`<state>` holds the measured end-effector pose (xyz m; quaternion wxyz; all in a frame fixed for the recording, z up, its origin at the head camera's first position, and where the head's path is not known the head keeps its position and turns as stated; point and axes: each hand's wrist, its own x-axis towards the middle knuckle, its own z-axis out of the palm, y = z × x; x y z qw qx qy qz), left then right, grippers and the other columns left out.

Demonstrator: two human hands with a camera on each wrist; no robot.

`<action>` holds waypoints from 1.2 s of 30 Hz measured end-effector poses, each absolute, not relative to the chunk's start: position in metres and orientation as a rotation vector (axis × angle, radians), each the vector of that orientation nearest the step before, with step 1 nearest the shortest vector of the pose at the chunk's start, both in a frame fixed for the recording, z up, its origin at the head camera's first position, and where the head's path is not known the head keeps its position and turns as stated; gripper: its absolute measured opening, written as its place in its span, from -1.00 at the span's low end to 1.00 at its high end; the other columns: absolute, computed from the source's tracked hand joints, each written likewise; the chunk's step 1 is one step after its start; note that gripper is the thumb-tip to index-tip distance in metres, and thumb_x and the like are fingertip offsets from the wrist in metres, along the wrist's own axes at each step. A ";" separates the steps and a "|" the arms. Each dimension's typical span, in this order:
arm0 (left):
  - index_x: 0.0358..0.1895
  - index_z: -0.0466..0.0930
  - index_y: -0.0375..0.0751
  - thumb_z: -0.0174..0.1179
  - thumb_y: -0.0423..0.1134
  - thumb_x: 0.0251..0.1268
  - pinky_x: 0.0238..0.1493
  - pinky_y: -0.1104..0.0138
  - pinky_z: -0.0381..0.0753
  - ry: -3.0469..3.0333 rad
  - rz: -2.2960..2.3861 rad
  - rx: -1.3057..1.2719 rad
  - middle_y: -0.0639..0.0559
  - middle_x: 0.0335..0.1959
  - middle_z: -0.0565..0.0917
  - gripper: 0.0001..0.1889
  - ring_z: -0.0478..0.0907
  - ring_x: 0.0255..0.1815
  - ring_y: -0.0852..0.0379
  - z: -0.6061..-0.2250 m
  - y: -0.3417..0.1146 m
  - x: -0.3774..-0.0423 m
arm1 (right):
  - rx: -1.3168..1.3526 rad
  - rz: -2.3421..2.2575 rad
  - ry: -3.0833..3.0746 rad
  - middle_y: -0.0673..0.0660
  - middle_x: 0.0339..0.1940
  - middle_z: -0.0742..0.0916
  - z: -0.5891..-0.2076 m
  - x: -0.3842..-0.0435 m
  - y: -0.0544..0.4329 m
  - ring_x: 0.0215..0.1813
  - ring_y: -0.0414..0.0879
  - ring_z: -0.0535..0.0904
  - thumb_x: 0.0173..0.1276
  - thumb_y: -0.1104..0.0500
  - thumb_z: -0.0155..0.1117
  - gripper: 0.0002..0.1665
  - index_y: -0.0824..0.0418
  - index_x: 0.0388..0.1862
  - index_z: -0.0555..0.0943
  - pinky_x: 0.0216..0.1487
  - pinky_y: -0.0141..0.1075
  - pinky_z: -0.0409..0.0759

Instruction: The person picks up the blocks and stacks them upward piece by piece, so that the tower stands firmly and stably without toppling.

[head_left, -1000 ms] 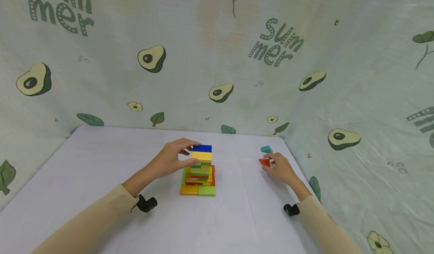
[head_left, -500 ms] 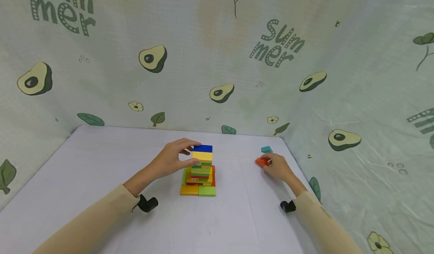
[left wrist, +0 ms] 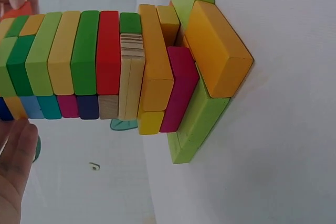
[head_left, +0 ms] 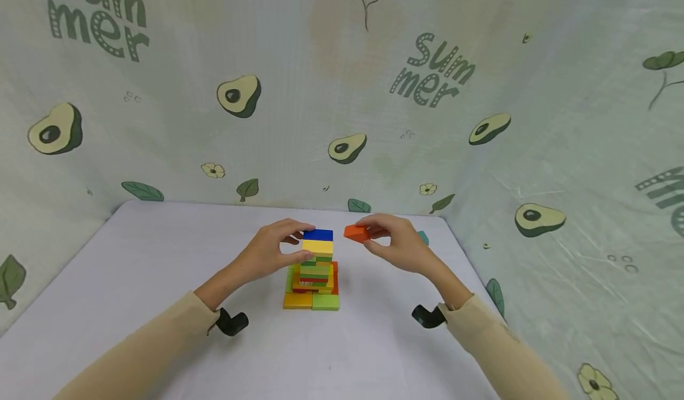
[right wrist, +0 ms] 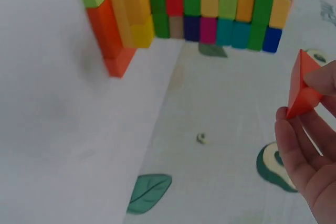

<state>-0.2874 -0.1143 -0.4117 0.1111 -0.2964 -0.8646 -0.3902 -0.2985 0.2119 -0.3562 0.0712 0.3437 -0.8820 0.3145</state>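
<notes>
A tall tower of coloured wooden blocks point(head_left: 315, 274) stands on the table, topped by a blue block point(head_left: 318, 235) over a yellow one. My left hand point(head_left: 274, 248) reaches to its upper left side, index fingertip at the blue block and thumb lower down by the green layers. In the left wrist view, its fingers point(left wrist: 22, 150) lie fairly straight along the upper tower. To the right, my right hand point(head_left: 398, 243) pinches an orange-red triangular block point(head_left: 355, 233) between thumb and fingers, raised and apart from the tower. The block's wedge shape point(right wrist: 302, 90) shows in the right wrist view.
A teal block point(head_left: 424, 237) lies toward the back right of the white table point(head_left: 214, 234), partly hidden by my right hand. Flat blocks point(head_left: 312, 301) spread around the tower's foot. Behind, a printed cloth point(head_left: 288, 139) hangs as a backdrop.
My right hand has picked the orange-red block up from the table's right side and carried it left and up, close to the tower's top. The left hand has stayed in place.
</notes>
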 end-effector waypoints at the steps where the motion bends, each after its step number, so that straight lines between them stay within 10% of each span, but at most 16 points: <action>1: 0.41 0.61 -0.02 0.55 0.01 0.27 0.16 0.22 0.75 -2.537 -1.146 -0.867 0.05 0.26 0.68 -0.35 0.70 0.11 0.09 -0.412 -0.114 -0.287 | 1.060 0.958 -2.651 0.00 0.14 0.78 -0.353 -0.298 0.204 0.09 -0.10 0.74 0.42 0.29 0.48 -0.53 0.10 0.28 0.69 0.15 -0.15 0.76; 36: 0.45 0.52 -0.05 0.56 -0.05 0.28 0.19 0.20 0.74 -2.430 -1.184 -0.870 0.03 0.28 0.69 -0.31 0.71 0.13 0.10 -0.424 -0.114 -0.286 | 1.131 1.242 -2.662 -0.01 0.23 0.76 -0.369 -0.314 0.150 0.18 -0.15 0.71 0.51 0.16 0.44 -0.50 0.11 0.40 0.64 0.26 -0.15 0.71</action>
